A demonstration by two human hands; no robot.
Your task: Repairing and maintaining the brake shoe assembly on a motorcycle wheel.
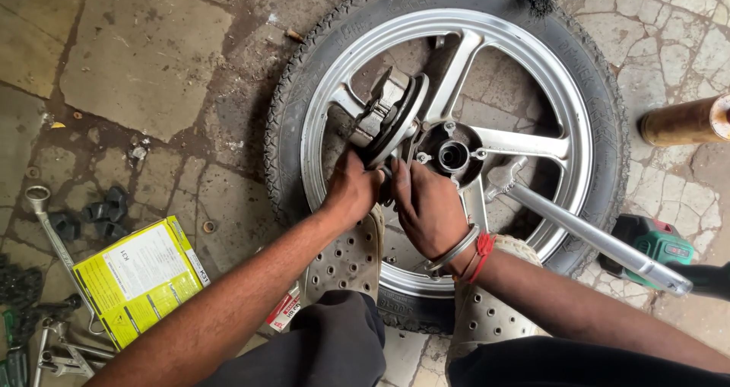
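Note:
A motorcycle wheel with a black tyre [293, 106] and a silver spoked alloy rim [566, 98] lies flat on the stone floor. At its hub [453, 156] a round metal part with a dark rubber edge, the brake plate [391, 113], stands tilted on edge. My left hand [351, 189] grips the lower edge of this plate. My right hand [426, 204], with a steel bangle and red thread at the wrist, holds the same plate from the hub side. A long silver axle rod [601, 242] lies across the rim to the right.
A yellow cardboard box [141, 277] lies at the lower left beside spanners [46, 227] and black rubber pieces [103, 208]. A green power tool [658, 242] and a brass-coloured cylinder [684, 121] lie at the right. My feet in perforated grey clogs [350, 258] press on the tyre.

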